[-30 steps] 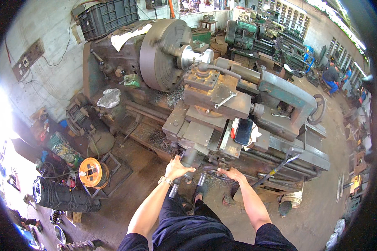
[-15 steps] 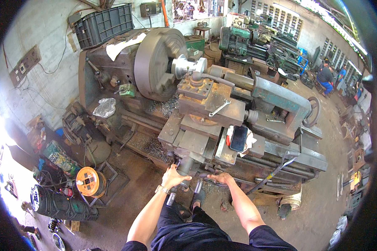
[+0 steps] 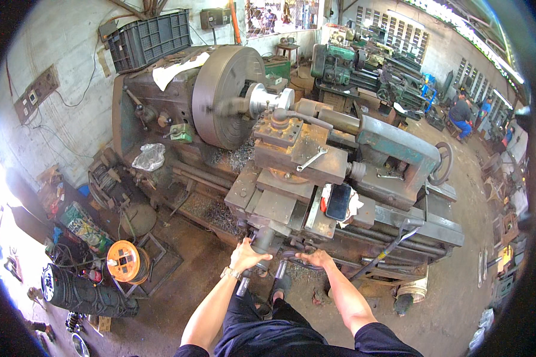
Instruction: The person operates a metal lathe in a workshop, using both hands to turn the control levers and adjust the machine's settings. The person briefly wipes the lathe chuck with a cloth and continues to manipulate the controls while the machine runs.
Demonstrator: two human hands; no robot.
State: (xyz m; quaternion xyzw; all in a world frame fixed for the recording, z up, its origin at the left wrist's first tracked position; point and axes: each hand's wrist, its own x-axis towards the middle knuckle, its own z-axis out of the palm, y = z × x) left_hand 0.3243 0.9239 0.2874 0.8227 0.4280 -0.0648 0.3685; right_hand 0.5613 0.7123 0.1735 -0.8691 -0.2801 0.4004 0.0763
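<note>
Round grey steel chuck is spinning further round; left hand is touching a cylindrical grey metal hub, grip unclear; right hand is grasping a dark metal handwheel.

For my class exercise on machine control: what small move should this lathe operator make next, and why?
Probably a slight, gentle turn of the handwheel with the right hand: that hand is at its rim, and the large chuck looks blurred, as if spinning.
</note>
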